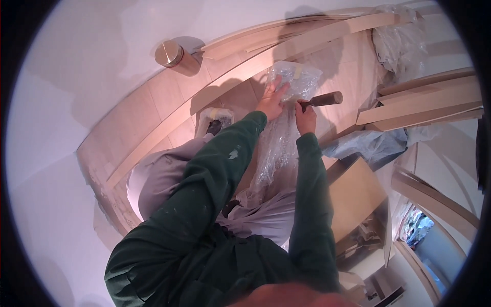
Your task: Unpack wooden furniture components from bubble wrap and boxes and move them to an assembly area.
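Green sleeves [316, 189] flank the clear wrap [279, 148], whose long axis runs away from the knees [166, 174]. Right of the wrap is a tan box [355, 184]. At the wrap's right edge, the right hand [306, 121] curls closed round one end of a tool [326, 99], its handle lying crosswise to the wrap, butt pointing right. The left hand [273, 101] lies on the wrap, fingers spread, gripping nothing visible. Beyond the wrap runs a plank [255, 65]; left of it, farther, a canister [177, 59].

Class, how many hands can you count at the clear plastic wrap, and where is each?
2. The left hand rests on the clear plastic wrap, and the right hand grips a dark-handled tool beside it. Some fingers are partly hidden.
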{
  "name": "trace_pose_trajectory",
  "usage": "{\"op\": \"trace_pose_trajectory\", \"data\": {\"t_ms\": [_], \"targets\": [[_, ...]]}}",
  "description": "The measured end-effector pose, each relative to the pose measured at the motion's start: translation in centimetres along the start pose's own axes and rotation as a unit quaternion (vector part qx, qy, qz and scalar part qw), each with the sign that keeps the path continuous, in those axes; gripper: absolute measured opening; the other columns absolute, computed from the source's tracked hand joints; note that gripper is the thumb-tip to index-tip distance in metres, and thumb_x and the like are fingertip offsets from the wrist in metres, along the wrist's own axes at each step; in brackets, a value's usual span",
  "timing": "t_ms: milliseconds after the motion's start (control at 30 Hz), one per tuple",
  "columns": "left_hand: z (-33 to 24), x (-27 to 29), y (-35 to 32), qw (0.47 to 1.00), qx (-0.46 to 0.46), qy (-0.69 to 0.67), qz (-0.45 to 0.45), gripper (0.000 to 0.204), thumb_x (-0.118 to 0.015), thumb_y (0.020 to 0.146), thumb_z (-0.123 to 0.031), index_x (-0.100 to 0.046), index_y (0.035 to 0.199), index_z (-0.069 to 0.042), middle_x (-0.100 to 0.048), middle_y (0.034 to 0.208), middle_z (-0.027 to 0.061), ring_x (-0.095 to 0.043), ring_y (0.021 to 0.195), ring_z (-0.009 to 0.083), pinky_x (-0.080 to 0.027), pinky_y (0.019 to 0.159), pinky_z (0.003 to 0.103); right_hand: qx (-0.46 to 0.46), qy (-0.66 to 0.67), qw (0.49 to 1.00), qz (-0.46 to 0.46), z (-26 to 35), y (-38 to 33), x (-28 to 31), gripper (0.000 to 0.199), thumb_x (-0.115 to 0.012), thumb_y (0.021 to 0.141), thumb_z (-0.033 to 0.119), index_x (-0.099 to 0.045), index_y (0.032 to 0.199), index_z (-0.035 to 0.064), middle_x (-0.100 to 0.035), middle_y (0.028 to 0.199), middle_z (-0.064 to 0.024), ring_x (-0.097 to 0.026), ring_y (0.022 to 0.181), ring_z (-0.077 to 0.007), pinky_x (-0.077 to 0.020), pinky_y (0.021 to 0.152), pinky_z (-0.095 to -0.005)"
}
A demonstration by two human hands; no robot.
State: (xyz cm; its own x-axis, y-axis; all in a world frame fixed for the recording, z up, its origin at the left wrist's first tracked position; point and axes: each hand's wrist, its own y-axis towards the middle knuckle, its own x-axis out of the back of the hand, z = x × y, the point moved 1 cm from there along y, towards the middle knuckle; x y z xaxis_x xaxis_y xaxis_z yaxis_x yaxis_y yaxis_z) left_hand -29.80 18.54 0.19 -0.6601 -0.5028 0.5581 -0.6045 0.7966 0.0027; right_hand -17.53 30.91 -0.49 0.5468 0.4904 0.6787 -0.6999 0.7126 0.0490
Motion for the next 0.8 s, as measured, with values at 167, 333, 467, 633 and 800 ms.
{"op": "trace_pose_trajectory", "data": {"t_ms": [167,333,467,633,800], "targets": [[0.4,0.2,-0.4,0.999,0.032,0.02,0.014,0.071,-0.064,0.081,-0.009,-0.037,0.146,-0.016,-0.012,0.159,0.0152,-0.023,0.142,0.0384,-0.023,0.118,0.045,-0.053,-0.09,0.992,0.063,1.0,0.9,0.3,0.032,-0.054,0.095,0.03,-0.066,0.1,0.0011,-0.069,0.082,-0.0208,-0.067,0.081,-0.0367,-0.051,0.075,-0.0439],[-0.5,-0.1,-0.8,0.999,0.045,0.021,0.023,0.066,-0.059,0.087,-0.015,-0.034,0.148,-0.017,-0.007,0.161,0.0127,-0.023,0.143,0.0375,-0.021,0.118,0.048,-0.036,-0.019,0.999,0.008,4.7,5.4,1.1,0.032,-0.054,0.095,0.029,-0.063,0.096,-0.0009,-0.068,0.085,-0.0226,-0.066,0.086,-0.0396,-0.0502,0.076,-0.0473],[-0.9,-0.4,-0.7,0.995,0.068,0.067,0.043,0.064,-0.053,0.091,-0.016,-0.029,0.15,-0.017,0.0,0.162,0.0089,-0.028,0.14,0.0414,-0.028,0.115,0.049,-0.003,-0.076,0.997,-0.019,6.5,9.6,-0.2,0.03,-0.051,0.094,0.03,-0.06,0.099,0.0014,-0.067,0.091,-0.0256,-0.064,0.086,-0.0446,-0.0498,0.076,-0.0525],[-1.6,-0.2,-0.6,0.995,0.069,0.049,0.047,0.062,-0.053,0.09,-0.011,-0.033,0.148,-0.012,-0.004,0.161,0.0145,-0.025,0.142,0.0399,-0.028,0.113,0.051,-0.034,-0.154,0.987,0.031,5.6,11.3,-0.8,0.032,-0.052,0.094,0.03,-0.063,0.099,0.0004,-0.067,0.092,-0.026,-0.063,0.09,-0.0451,-0.0497,0.078,-0.0516],[-1.3,0.0,-0.7,0.992,0.071,0.093,0.041,0.062,-0.052,0.087,-0.007,-0.037,0.147,-0.014,-0.005,0.161,0.0137,-0.037,0.134,0.0423,-0.036,0.108,0.049,-0.048,-0.163,0.985,0.042,4.4,8.1,-0.8,0.037,-0.051,0.093,0.033,-0.062,0.099,-0.0009,-0.066,0.092,-0.0284,-0.063,0.09,-0.0466,-0.05,0.079,-0.054]]}}
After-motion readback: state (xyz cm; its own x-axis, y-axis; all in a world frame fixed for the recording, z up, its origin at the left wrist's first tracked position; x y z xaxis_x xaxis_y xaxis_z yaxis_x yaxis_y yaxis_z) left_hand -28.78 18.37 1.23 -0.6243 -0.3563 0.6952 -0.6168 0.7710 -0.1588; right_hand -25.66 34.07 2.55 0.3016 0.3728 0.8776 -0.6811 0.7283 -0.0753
